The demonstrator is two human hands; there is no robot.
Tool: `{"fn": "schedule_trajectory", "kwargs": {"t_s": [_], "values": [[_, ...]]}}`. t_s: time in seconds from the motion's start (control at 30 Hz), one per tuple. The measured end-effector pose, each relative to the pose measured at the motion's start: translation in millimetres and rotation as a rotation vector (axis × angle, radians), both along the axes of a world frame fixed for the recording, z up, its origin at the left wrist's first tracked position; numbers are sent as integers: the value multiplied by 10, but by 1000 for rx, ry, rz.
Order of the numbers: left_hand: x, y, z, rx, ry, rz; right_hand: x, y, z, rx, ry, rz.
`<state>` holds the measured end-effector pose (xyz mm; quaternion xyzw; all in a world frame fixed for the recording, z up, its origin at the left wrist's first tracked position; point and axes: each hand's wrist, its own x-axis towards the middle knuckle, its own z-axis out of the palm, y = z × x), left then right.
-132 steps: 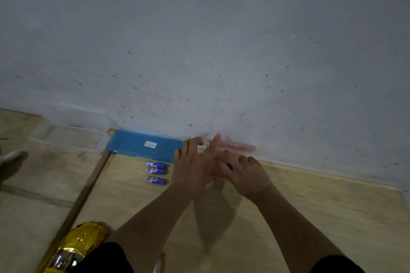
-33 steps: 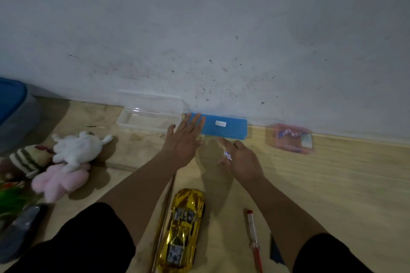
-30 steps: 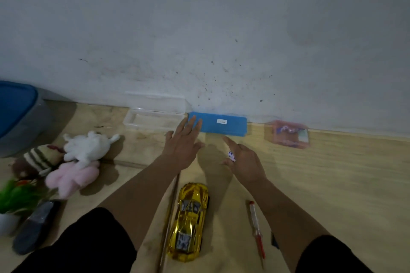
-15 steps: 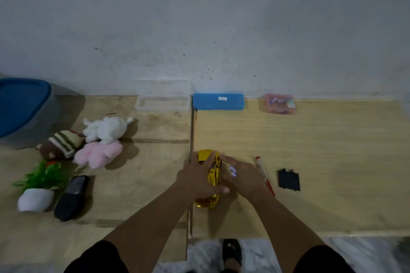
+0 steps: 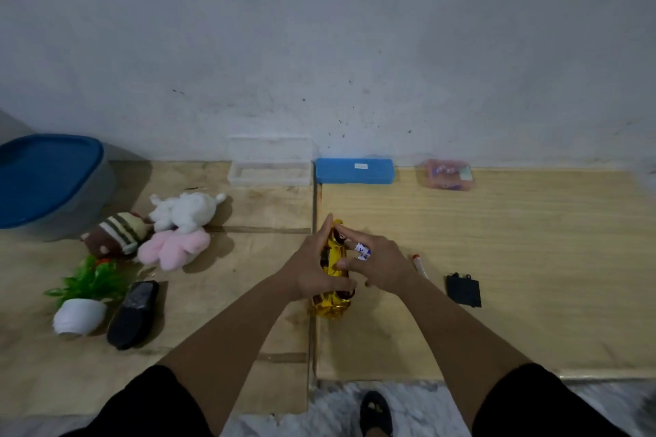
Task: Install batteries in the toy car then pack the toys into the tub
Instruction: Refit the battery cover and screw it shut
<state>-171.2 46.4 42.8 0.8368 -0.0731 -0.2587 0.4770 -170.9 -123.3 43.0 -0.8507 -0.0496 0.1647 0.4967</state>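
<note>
at the middle of the tabletop (image 5: 497,223) our left hand (image 5: 312,270) grips the gold toy car (image 5: 333,255); our right hand (image 5: 381,264) pinches a battery (image 5: 362,251) against it. at nine o'clock lie plush toys (image 5: 177,227); the blue-lidded tub (image 5: 46,181) sits at ten.

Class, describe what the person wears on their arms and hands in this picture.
Short black sleeves cover both upper arms; the forearms are bare. The left hand and right hand wear no gloves, and no rings, watch or bracelets are visible.
</note>
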Motion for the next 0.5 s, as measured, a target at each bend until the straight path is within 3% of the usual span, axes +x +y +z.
{"fn": "schedule_trajectory", "kwargs": {"t_s": [0.13, 0.37, 0.5], "values": [[22, 62, 216, -314, 80, 102, 127, 19, 338, 75, 42, 22], [103, 111, 424, -620, 202, 257, 204, 7, 608, 149, 83, -50], [88, 65, 480, -696, 253, 251, 198, 8, 669, 168, 127, -29]]}}
